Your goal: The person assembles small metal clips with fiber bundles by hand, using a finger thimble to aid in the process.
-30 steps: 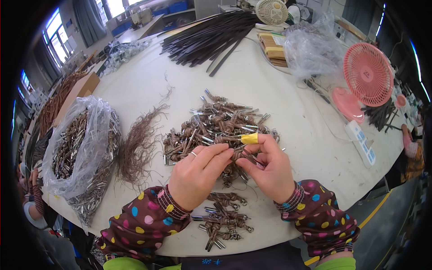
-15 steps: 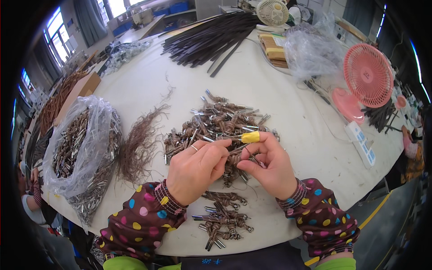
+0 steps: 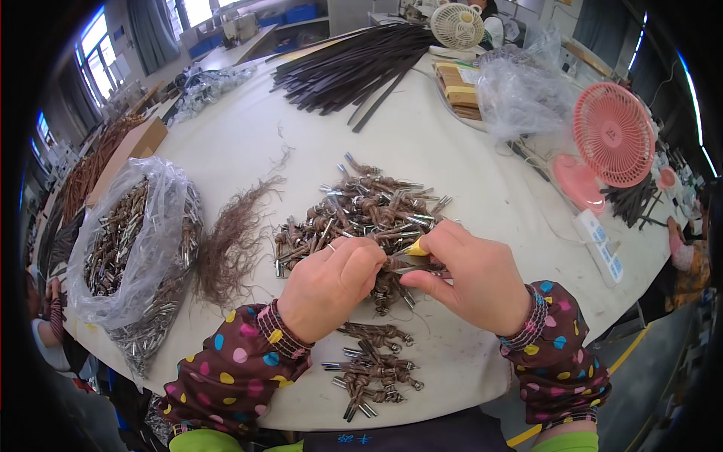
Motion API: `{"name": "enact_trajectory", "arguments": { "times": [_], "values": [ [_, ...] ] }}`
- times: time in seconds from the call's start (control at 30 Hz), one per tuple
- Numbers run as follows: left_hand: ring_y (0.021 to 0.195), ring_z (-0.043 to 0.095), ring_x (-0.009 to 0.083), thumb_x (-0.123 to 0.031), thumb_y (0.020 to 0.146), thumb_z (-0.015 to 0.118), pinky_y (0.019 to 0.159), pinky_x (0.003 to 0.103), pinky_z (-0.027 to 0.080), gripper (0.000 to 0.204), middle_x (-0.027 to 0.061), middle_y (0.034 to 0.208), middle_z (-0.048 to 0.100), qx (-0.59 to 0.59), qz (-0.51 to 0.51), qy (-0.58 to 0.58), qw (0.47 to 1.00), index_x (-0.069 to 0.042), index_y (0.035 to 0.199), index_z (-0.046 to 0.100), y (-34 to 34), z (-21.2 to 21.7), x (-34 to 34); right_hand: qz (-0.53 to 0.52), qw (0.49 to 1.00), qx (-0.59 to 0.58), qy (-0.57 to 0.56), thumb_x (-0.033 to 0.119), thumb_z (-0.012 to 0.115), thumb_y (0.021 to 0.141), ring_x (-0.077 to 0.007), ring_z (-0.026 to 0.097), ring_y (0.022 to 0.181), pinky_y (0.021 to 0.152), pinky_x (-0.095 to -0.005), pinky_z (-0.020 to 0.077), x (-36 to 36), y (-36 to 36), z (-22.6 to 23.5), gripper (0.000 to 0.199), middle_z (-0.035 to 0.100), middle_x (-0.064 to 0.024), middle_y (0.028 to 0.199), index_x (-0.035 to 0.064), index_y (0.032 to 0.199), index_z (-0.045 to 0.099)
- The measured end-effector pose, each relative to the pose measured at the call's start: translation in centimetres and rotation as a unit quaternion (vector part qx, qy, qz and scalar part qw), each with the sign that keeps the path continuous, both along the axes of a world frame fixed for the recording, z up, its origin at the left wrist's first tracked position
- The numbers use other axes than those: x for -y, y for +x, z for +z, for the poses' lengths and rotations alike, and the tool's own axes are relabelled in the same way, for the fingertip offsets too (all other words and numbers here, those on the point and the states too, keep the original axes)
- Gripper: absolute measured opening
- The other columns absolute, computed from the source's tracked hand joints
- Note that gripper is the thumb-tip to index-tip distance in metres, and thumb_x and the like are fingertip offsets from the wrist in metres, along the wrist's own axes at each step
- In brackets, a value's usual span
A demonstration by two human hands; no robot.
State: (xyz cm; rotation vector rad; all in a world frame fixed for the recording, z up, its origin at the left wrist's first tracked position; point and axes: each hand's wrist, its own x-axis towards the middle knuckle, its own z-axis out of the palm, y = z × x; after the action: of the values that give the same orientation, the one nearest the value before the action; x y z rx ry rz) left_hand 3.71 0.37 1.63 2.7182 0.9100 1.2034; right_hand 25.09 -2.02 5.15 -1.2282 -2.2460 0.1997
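**Hands meet over the brown pile**

Over the middle of the desk [image 3: 452, 173], the left hand [image 3: 331, 282] pinches a brown cord piece [image 3: 403, 264] lying crosswise — long axis left to right. Touching it, the right hand [image 3: 471, 275] has fingers pressed around a yellow-handled tool [image 3: 416, 247], just above the small finished heap [image 3: 373, 369].

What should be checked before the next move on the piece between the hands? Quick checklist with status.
1. Left hand pinches the brown knotted piece: ok.
2. Right hand holds the yellow-handled tool at the piece: ok.
3. Tool tip in view: cannot tell, fingers hide it.
4. Unworked pile close behind the hands: ok.
5. Small pile near the table edge, apart from the big one: ok.
6. Loose brown fibres lie left of the work: ok.
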Motion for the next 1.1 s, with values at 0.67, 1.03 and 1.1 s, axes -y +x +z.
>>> {"name": "enact_trajectory", "arguments": {
  "times": [0.67,1.03,1.1],
  "values": [
    [0.079,0.057,0.0197,-0.006,0.075,0.06,0.068,0.029,0.049,0.022,0.0046,0.092,0.056,-0.077,-0.018,0.082,0.993,-0.006,0.096,0.053,-0.2,-0.4,0.4,0.083,0.939,0.294,0.158,0.016,0.065,0.076,-0.0174,0.063,0.064,0.052,-0.0301,0.049,0.2,-1.5,4.1,0.01,0.054,-0.0011,0.072,0.0117,0.075,0.055],
    [0.069,0.06,0.0155,-0.005,0.096,0.051,0.059,0.027,0.05,0.011,0.0106,0.093,0.064,0.225,0.045,-0.386,0.894,-0.001,0.103,0.045,0.7,1.1,0.6,0.0,0.982,-0.168,-0.087,0.011,0.078,0.076,-0.0139,0.066,0.075,0.067,-0.0256,0.0559,0.4,-1.8,-2.0,0.039,0.063,-0.0057,0.09,0.0038,0.109,0.058],
    [0.069,0.056,0.0082,-0.004,0.097,0.048,0.06,0.022,0.051,0.012,0.0095,0.102,0.064,0.27,0.001,-0.44,0.856,-0.001,0.107,0.042,0.7,1.3,0.5,-0.007,0.985,-0.157,-0.071,0.009,0.076,0.077,-0.0129,0.065,0.075,0.066,-0.0247,0.0554,0.0,-1.5,-2.6,0.038,0.063,-0.006,0.089,0.0041,0.11,0.058]
  ]
}}
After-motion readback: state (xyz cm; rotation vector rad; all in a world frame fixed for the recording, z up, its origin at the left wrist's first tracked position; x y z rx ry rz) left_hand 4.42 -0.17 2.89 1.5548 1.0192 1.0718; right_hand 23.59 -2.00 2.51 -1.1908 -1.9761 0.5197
